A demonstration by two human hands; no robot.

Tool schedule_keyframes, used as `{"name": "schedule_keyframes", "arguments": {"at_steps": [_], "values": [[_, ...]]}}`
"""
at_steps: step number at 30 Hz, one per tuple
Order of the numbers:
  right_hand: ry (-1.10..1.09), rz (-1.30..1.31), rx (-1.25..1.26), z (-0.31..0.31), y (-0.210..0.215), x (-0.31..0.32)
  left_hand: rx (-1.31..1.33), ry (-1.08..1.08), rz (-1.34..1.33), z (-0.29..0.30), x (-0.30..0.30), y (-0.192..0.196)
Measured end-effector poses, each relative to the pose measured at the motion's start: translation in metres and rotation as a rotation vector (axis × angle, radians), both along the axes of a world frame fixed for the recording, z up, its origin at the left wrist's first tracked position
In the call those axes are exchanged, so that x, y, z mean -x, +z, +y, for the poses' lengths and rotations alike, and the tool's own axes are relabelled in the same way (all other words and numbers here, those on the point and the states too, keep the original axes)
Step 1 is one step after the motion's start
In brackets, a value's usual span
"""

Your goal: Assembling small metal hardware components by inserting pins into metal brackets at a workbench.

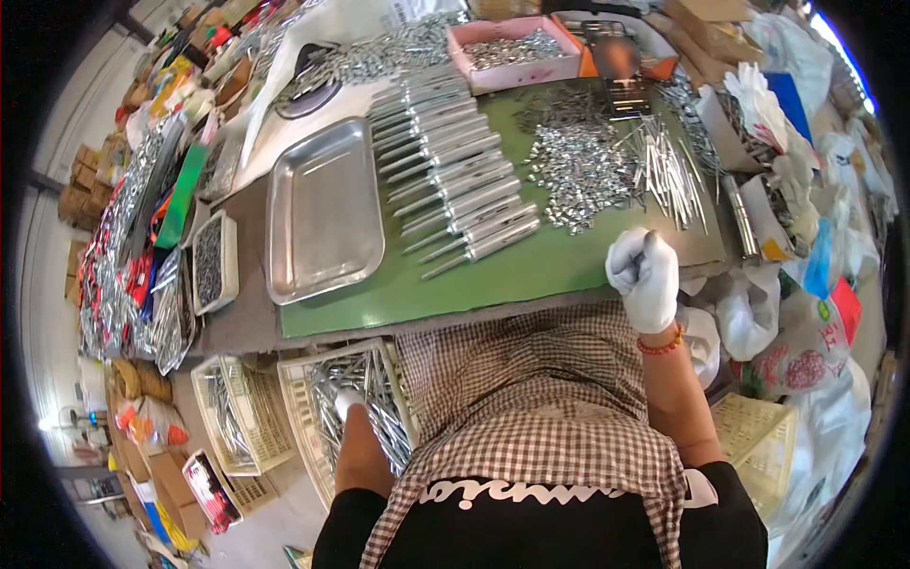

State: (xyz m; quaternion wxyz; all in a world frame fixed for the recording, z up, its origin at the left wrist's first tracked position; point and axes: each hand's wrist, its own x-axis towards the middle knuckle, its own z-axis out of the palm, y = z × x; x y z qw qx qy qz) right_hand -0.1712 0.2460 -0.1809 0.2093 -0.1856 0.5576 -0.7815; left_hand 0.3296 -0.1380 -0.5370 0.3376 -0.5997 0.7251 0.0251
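Observation:
My right hand [645, 277], in a white glove with a red bead bracelet at the wrist, is raised at the table's front edge. Its fingers are curled closed, and what they hold, if anything, is too small to make out. Below the table, my left hand [348, 402], also gloved, reaches into a cream plastic basket [295, 414] of long metal rods [379, 403]; its fingers are hidden. Beyond my right hand lie a pile of small silver metal fittings [578, 171] and several thin bright pins [671, 175]. Silver metal tubes with thinner rod ends [469, 190] lie in a row on the green table mat [398, 303].
An empty steel tray [327, 213] rests left of the tubes. At the back stand a pink box [517, 52] of small metal parts and a phone [621, 81]. A narrow tub [216, 261] of dark small parts sits at left; plastic bags [806, 351] crowd the right.

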Motion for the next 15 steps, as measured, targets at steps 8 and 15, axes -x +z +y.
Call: {"name": "schedule_keyframes", "arguments": {"at_steps": [8,15], "values": [[0.014,0.009,0.044,-0.001,-0.002,0.003,0.198,-0.285,-0.915,0.043,-0.111,0.025],[0.026,0.031,0.036,0.007,0.001,0.002,1.023,0.12,0.744,0.055,0.112,0.227]]}}
